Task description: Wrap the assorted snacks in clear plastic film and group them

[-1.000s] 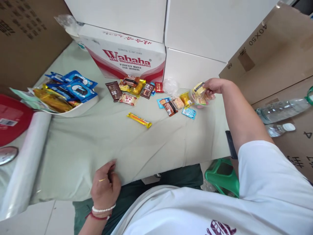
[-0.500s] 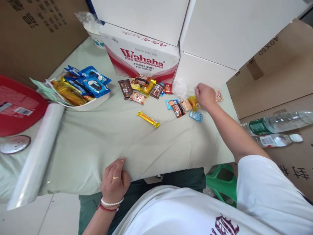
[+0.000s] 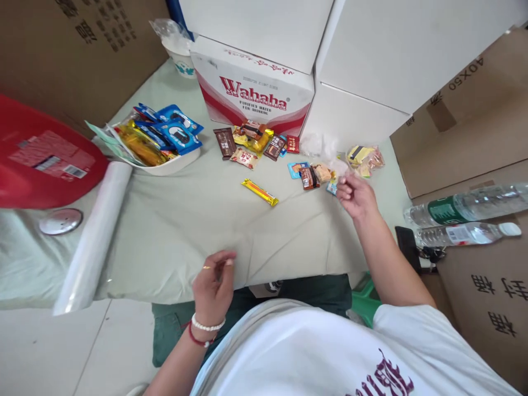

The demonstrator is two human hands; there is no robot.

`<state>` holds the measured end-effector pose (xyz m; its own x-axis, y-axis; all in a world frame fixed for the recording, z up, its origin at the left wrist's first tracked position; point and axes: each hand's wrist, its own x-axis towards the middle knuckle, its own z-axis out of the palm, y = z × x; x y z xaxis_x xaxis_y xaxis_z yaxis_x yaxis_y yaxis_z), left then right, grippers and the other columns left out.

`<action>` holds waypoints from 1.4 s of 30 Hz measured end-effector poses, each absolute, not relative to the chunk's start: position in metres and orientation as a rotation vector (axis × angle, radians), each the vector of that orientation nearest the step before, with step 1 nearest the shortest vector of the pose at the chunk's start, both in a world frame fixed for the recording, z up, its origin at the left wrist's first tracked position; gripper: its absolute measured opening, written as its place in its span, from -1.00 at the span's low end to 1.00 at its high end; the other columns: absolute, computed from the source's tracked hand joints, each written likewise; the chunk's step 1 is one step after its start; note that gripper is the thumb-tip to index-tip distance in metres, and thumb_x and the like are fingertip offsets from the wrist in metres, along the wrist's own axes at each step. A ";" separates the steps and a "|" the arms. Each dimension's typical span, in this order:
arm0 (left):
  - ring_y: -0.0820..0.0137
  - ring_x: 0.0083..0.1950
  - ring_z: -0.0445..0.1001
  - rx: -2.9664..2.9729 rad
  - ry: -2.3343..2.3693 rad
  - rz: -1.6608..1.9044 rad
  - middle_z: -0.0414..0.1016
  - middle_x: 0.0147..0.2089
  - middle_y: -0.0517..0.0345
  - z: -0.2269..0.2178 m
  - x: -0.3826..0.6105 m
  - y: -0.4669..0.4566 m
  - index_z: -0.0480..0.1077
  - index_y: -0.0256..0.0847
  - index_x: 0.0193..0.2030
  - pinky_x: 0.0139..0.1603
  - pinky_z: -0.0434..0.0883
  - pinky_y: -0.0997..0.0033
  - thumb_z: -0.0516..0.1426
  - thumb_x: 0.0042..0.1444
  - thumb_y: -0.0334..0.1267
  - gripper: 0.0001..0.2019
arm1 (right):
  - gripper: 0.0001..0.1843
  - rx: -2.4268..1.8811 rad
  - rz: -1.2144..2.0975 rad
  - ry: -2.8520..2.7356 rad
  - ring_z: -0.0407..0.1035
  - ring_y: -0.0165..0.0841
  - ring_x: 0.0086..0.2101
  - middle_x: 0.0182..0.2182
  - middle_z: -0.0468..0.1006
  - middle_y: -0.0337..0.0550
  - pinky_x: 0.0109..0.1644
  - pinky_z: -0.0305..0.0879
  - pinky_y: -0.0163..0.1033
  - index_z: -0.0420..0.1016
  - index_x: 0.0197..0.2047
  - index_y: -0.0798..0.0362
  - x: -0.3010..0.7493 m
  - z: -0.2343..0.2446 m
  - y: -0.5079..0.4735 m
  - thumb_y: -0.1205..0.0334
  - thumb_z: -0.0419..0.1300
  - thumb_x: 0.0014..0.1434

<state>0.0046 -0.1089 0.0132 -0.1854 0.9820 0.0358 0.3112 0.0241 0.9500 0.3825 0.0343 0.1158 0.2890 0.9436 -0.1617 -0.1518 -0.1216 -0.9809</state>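
Observation:
My right hand (image 3: pixel 357 195) is pinched closed on a thin clear plastic bag (image 3: pixel 324 147), whose crumpled film stretches away to the left. Below the bag lie small wrapped snacks: a brown packet (image 3: pixel 309 177), a pale one (image 3: pixel 322 172) and a blue packet (image 3: pixel 297 170). The fingers partly cover another blue packet (image 3: pixel 332 188). Behind this hand sits a yellow-wrapped snack (image 3: pixel 360 155) beside a pinkish packet (image 3: pixel 375 160). At the front edge of the cloth, my left hand (image 3: pixel 214 283) has loosely bent fingers, thumb apart, and holds nothing. Beyond it lies a yellow snack bar (image 3: pixel 259 192) alone.
A white bowl (image 3: pixel 175 166) full of snacks stands left, near a plastic film roll (image 3: pixel 94 236) and a red container (image 3: pixel 49 157). A Wahaha carton (image 3: pixel 256 93) and white boxes (image 3: pixel 363 60) line the back. Water bottles (image 3: pixel 474 209) lie to the right.
My right hand has come back toward me from the snacks at the right, drawing the plastic bag out. A yellow-wrapped snack now shows beside the pinkish packet. My left hand has lifted slightly.

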 end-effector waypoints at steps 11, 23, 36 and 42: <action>-0.04 0.37 0.43 1.295 1.201 0.944 0.33 0.37 -0.31 0.039 0.124 -0.084 0.24 -0.18 0.38 0.24 0.53 -0.05 0.49 -0.10 -0.03 -0.07 | -0.85 -1.595 1.067 -1.176 0.27 -0.34 -0.46 -0.46 0.44 -0.30 -0.35 0.24 -0.22 0.44 -0.23 -0.08 0.263 0.049 -0.112 0.11 0.25 0.12; 0.36 -0.16 0.61 0.523 1.282 1.008 0.54 -0.20 0.11 0.036 0.092 -0.063 0.31 -0.15 -0.21 -0.15 0.60 0.30 0.25 0.12 -0.07 -0.73 | -0.76 -1.630 1.106 -1.145 0.27 -0.35 -0.48 -0.48 0.41 -0.31 -0.35 0.20 -0.24 0.51 -0.11 -0.04 0.252 0.040 -0.129 0.06 0.13 0.27; 0.35 -0.20 0.61 0.211 1.059 1.039 0.50 -0.38 0.22 0.048 0.100 -0.052 0.31 -0.16 -0.36 -0.10 0.58 0.27 0.29 -0.01 -0.28 -0.80 | -0.62 -1.492 1.456 -0.635 -0.02 -0.51 -0.62 -0.50 0.37 -0.38 -0.57 -0.09 -0.34 0.44 -0.20 -0.07 0.257 0.045 -0.147 -0.16 0.34 0.12; 0.49 -0.38 0.51 0.369 1.193 1.202 0.45 -0.44 0.29 0.048 0.104 -0.061 0.27 -0.15 -0.31 -0.36 0.41 0.54 0.21 0.17 -0.26 -0.84 | -0.46 -1.715 1.045 -1.175 0.40 -0.29 -0.33 -0.31 0.56 -0.11 -0.36 0.30 -0.22 0.53 -0.25 -0.03 0.291 0.055 -0.125 -0.37 0.14 0.29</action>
